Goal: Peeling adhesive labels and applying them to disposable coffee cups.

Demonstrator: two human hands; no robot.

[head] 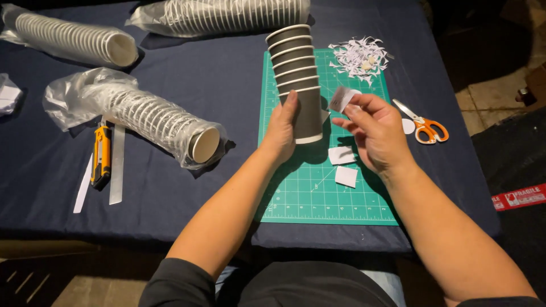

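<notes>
Over the green cutting mat (318,199), the left hand (281,128) grips the stack of grey cups (298,79), steadying it upside down; beside it, right hand (372,128) fingers pinch a small white sticker (340,98), poised for sticking; spare stickers (343,165) lie below.

grey cup stack (297,79) | upside down on green mat (rims white) | white sticker (340,98) | raised beside it

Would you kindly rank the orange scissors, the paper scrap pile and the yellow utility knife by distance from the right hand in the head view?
1. orange scissors, just right of the right hand.
2. paper scrap pile, beyond it on the mat's far corner.
3. yellow utility knife, far left.
</notes>
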